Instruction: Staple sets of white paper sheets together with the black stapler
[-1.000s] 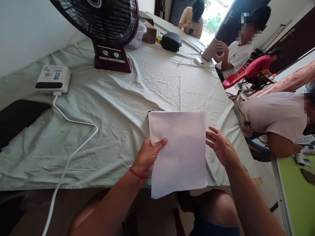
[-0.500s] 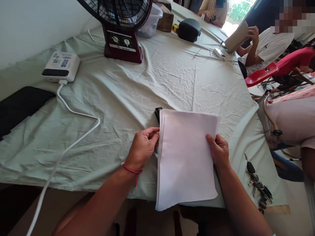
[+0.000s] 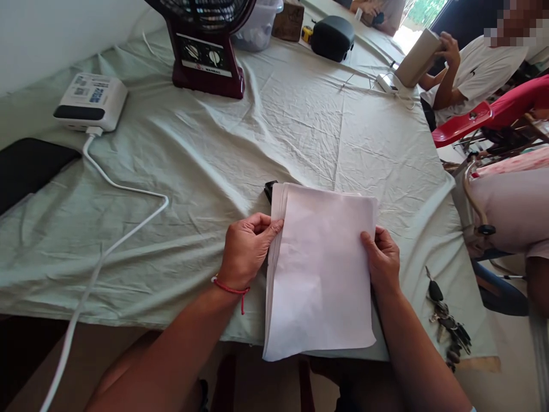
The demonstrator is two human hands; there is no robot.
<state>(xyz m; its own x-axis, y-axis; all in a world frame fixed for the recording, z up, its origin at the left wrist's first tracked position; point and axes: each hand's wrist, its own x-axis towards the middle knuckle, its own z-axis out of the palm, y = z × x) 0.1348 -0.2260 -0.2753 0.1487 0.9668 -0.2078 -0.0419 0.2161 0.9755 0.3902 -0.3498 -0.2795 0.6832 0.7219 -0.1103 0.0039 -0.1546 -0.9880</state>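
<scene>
A stack of white paper sheets [image 3: 321,269] lies on the pale green tablecloth [image 3: 214,171], its near end hanging over the table's front edge. My left hand [image 3: 249,249], with a red thread at the wrist, pinches the stack's left edge. Gripping the right edge is my right hand [image 3: 383,260]. A small black object [image 3: 270,189] pokes out from under the stack's far left corner.
A bunch of keys [image 3: 446,320] lies right of the paper. A white charger box [image 3: 90,102] with a white cable [image 3: 124,229], a black slab [image 3: 30,169] and a maroon fan [image 3: 206,54] stand to the left and back. Other people sit along the right side.
My right hand, open beside the paper a second ago, now grips its right edge. My left hand shifted from under the stack to pinching its left edge. The view tilted down.
</scene>
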